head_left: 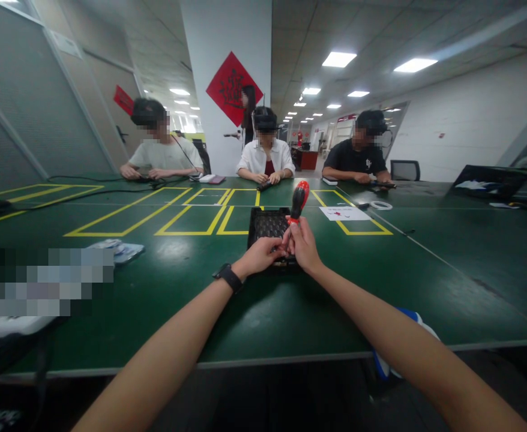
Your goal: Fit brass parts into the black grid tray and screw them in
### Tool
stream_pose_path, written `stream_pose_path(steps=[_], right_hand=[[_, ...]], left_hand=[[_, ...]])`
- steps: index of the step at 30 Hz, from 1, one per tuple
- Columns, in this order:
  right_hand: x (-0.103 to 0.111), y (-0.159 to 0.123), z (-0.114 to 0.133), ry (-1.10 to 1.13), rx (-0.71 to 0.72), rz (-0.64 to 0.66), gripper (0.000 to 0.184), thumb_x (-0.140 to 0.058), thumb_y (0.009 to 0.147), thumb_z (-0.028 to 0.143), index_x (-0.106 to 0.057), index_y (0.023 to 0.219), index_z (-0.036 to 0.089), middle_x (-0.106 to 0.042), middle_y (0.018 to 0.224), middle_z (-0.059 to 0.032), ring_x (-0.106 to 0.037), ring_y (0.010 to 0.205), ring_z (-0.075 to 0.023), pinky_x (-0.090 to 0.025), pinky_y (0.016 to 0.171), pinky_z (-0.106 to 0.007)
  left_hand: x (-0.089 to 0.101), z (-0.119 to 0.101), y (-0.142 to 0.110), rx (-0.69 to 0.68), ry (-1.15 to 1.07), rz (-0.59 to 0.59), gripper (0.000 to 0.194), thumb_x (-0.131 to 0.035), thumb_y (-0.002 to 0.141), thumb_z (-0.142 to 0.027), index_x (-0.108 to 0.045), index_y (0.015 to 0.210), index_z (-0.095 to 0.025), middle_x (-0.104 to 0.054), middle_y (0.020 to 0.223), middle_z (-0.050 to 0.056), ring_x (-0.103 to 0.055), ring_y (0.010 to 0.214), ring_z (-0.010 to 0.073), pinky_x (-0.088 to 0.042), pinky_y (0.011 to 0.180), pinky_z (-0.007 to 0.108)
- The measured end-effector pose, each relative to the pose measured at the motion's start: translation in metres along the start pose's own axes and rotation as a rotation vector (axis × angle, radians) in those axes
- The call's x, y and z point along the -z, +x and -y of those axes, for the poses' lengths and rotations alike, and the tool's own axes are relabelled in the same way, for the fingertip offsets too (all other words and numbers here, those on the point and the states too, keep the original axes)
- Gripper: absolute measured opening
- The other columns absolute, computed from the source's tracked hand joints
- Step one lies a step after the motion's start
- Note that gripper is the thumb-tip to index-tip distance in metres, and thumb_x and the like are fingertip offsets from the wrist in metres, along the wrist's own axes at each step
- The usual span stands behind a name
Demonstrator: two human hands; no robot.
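Observation:
A black tray (263, 223) with a grid of small holes lies on the green table (358, 282) in front of me. My right hand (303, 245) is closed round the lower part of a red and black screwdriver (298, 201), which stands upright over the tray's right side. My left hand (261, 256), with a black watch on its wrist, rests on the tray's near edge, fingers curled and touching the right hand by the screwdriver's shaft. What the left fingers pinch, if anything, is hidden.
Three people sit at the far side of the table, hands on small objects. Yellow tape rectangles (191, 217) mark the tabletop. A white sheet (344, 213) and a white ring (381, 205) lie at the right, packets (117, 249) at the left.

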State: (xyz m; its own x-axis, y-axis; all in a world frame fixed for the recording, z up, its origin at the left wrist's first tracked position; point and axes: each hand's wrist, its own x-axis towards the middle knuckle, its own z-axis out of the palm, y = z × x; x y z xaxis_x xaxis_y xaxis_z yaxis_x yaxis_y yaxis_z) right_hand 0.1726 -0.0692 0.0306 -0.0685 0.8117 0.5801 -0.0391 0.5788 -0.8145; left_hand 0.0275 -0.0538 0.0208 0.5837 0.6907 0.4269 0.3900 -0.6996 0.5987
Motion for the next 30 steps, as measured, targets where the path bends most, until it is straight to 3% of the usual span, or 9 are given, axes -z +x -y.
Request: stream_pose_path(steps=[4,8,13,19,24,30], right_hand=[[-0.0001,-0.0014,0.0004,-0.052,0.027,-0.053,0.037,-0.037,0.088,0.048,-0.045,0.11,0.02,-0.053,0.059,0.0056,-0.037,0.037,-0.0039,-0.03,0.037,-0.016],[-0.0012,-0.0022,0.0027,-0.047,0.043,-0.074,0.038,-0.037,0.088,0.049,-0.045,0.109,0.019,-0.054,0.058,0.0048,-0.04,0.039,-0.0047,-0.032,0.039,-0.016],[-0.0016,-0.0016,0.0049,-0.005,0.028,-0.031,0.037,-0.038,0.087,0.048,-0.043,0.11,0.02,-0.055,0.058,0.0056,-0.039,0.036,-0.0042,-0.032,0.037,-0.016],[-0.0006,-0.0012,0.0005,-0.004,-0.005,0.004,0.037,-0.038,0.087,0.048,-0.043,0.11,0.021,-0.053,0.057,0.0069,-0.038,0.035,-0.0041,-0.031,0.035,-0.016],[-0.0016,-0.0022,0.0007,-0.034,0.028,-0.011,0.035,-0.04,0.087,0.047,-0.045,0.108,0.019,-0.052,0.054,0.0067,-0.041,0.039,-0.0047,-0.033,0.04,-0.016],[-0.0017,-0.0028,0.0014,-0.036,0.033,0.003,0.035,-0.038,0.088,0.046,-0.044,0.109,0.019,-0.052,0.054,0.0069,-0.04,0.038,-0.0046,-0.033,0.04,-0.016]], left_hand=[[-0.0012,-0.0004,-0.0007,0.014,-0.057,-0.052,0.014,-0.057,0.077,-0.027,-0.059,0.084,-0.014,-0.065,0.077,0.002,-0.058,0.072,0.0129,-0.044,0.071,0.023],[-0.0019,-0.0005,-0.0006,0.074,0.052,-0.069,0.021,-0.062,0.074,-0.035,-0.058,0.076,-0.014,-0.061,0.071,0.001,-0.055,0.065,0.0125,-0.042,0.064,0.023],[-0.0001,0.0004,-0.0004,0.041,0.091,-0.025,0.016,-0.056,0.078,-0.029,-0.059,0.074,-0.013,-0.061,0.069,0.0,-0.054,0.065,0.0124,-0.041,0.066,0.023],[0.0011,-0.0016,-0.0008,-0.021,-0.021,0.021,0.016,-0.048,0.082,-0.021,-0.062,0.082,-0.014,-0.066,0.081,0.002,-0.058,0.074,0.013,-0.042,0.072,0.023],[-0.0013,-0.0036,-0.0011,0.035,0.112,-0.1,0.019,-0.06,0.075,-0.033,-0.058,0.077,-0.014,-0.06,0.071,0.0,-0.052,0.065,0.0122,-0.041,0.064,0.023],[0.0001,-0.0031,-0.0003,0.016,0.198,-0.047,0.017,-0.06,0.076,-0.03,-0.057,0.071,-0.014,-0.057,0.066,0.0,-0.05,0.061,0.0117,-0.038,0.061,0.022]])
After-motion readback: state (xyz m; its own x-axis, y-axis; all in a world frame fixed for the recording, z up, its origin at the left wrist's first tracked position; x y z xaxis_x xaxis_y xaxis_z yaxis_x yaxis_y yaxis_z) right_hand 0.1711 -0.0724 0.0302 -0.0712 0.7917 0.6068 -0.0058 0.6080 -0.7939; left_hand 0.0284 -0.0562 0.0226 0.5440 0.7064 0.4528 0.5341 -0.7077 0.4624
